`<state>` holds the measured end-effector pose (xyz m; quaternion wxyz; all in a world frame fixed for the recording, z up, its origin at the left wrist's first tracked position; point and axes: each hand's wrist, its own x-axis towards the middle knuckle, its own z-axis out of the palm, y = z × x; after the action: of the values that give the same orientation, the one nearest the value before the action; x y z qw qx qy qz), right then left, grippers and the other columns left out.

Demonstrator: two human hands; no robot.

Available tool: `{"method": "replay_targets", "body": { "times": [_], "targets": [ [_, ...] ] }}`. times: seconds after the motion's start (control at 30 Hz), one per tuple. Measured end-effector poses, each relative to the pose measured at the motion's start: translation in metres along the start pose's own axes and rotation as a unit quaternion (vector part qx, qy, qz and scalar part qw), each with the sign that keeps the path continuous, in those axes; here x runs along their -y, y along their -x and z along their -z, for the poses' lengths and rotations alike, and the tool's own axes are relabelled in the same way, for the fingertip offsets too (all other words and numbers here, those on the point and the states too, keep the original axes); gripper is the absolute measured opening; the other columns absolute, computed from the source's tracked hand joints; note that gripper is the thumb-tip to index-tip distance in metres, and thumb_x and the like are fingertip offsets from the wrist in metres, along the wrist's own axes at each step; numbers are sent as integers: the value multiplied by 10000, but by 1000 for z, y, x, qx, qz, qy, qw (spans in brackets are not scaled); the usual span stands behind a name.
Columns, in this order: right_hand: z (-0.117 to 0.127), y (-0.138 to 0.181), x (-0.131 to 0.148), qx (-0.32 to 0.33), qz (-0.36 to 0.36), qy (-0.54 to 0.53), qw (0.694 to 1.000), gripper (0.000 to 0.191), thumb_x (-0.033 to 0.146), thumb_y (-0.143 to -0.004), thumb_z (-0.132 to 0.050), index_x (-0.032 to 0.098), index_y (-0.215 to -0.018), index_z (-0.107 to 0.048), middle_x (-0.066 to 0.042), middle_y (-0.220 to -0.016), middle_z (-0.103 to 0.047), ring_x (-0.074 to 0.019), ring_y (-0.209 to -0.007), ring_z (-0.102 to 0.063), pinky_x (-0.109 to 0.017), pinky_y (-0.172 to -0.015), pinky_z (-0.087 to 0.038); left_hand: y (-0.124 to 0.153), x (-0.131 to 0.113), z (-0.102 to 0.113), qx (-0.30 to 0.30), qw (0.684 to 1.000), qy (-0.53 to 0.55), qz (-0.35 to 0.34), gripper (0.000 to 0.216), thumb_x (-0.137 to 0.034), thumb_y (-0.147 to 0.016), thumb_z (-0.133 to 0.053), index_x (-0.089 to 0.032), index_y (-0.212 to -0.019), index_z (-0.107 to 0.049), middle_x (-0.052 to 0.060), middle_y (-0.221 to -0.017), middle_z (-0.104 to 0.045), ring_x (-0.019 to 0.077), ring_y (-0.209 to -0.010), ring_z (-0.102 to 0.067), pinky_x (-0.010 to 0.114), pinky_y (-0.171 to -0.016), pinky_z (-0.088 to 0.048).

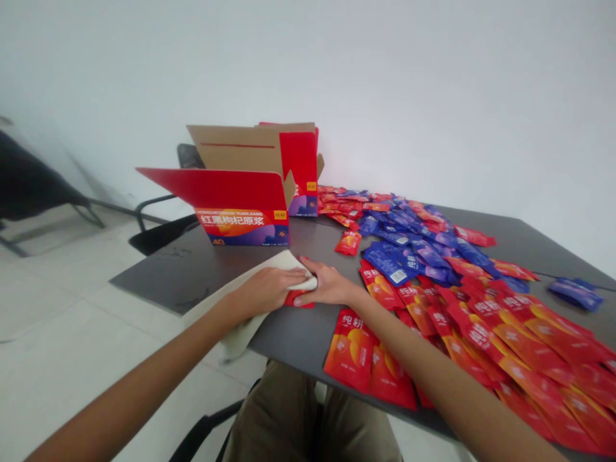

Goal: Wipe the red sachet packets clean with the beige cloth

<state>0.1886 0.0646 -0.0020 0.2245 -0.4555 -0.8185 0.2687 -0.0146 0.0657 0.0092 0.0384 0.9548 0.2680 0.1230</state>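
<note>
My left hand [274, 290] is closed on a pale cloth [283, 262], which trails over the table's near edge. A fold of the cloth lies against a red pouch [299, 299], mostly hidden under my fingers. My right hand [330, 283] grips that pouch from the right, its thumb and fingers around it. Just right of my hands, several red pouches [350, 346] with orange fruit pictures lie flat in overlapping rows, passing under my right forearm.
An open red and purple carton [245, 224] stands at the back left, flaps raised. A second open carton [304, 167] is behind it. Purple pouches [414, 247] mixed with red ones are heaped toward the wall. The dark table [226, 263] ends near my knees; a black chair [158, 237] is beyond it.
</note>
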Motion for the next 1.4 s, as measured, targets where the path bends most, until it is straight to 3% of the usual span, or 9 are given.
{"method": "replay_targets", "body": {
  "times": [0.1,0.27,0.43,0.6,0.77,0.97,1.13,1.3,1.4],
  "targets": [
    [1,1,1,-2,-15,-4,1000,1061,580,-547,-772,172,-1435,-358,-148,-1437,-456,-328,-1317,-440,-472,-1112,-286,-3,4,2,7,1000,-4,5,502,-58,-815,-415,-190,-1279,-553,62,-1327,-580,172,-1240,-525,319,-1080,-374],
    [3,1,5,11,10,-6,1000,1151,554,-469,-814,153,-1440,-343,-152,-1439,-452,-317,-1310,-450,-426,-1099,-328,4,-4,1,20,998,-5,-66,506,-30,-798,-418,-125,-1280,-539,105,-1353,-552,170,-1302,-457,298,-1111,-334],
    [3,1,5,13,-27,14,999,1135,624,-522,-761,151,-1453,-314,-157,-1446,-440,-321,-1319,-438,-447,-1106,-311,-5,2,2,7,1000,-2,-21,467,-69,-831,-424,-184,-1267,-547,72,-1327,-581,178,-1251,-514,319,-1074,-380],
    [3,1,4,17,16,-1,1000,1135,560,-495,-802,156,-1445,-330,-143,-1429,-468,-301,-1274,-493,-410,-1077,-361,2,-6,-2,22,998,-21,-54,466,-55,-824,-438,-142,-1269,-544,97,-1345,-562,185,-1291,-470,311,-1102,-347],
    [3,1,3,7,-3,-5,1000,1139,573,-498,-800,145,-1445,-334,-163,-1430,-460,-325,-1303,-457,-446,-1103,-318,-2,-2,4,13,1000,-20,9,445,-76,-854,-426,-175,-1271,-543,84,-1344,-564,201,-1206,-555,345,-1052,-412],
    [2,0,1,10,29,-14,999,1129,521,-468,-830,172,-1432,-359,-128,-1387,-517,-311,-1257,-507,-429,-1074,-362,3,-8,1,24,998,-17,-47,442,-65,-841,-425,-128,-1261,-551,110,-1361,-544,187,-1287,-475,323,-1106,-349],
    [2,0,0,-7,18,-18,1000,1062,517,-496,-824,175,-1408,-402,-137,-1411,-489,-323,-1288,-473,-443,-1095,-324,-2,-3,5,17,999,-22,18,458,-75,-855,-403,-141,-1291,-522,109,-1347,-557,201,-1206,-554,343,-1050,-409],
    [2,1,2,5,43,-23,999,1053,493,-490,-832,203,-1405,-399,-93,-1326,-577,-300,-1194,-560,-410,-1024,-409,0,-8,4,19,999,-9,-46,453,-70,-835,-422,-125,-1269,-544,101,-1357,-550,173,-1277,-486,302,-1105,-343],
    [3,0,2,6,34,-12,999,1068,513,-491,-824,176,-1409,-395,-125,-1391,-514,-315,-1255,-508,-432,-1067,-365,1,-7,3,13,1000,-15,-18,446,-80,-851,-413,-140,-1274,-542,99,-1361,-546,177,-1251,-514,310,-1090,-366]
  ]
}}
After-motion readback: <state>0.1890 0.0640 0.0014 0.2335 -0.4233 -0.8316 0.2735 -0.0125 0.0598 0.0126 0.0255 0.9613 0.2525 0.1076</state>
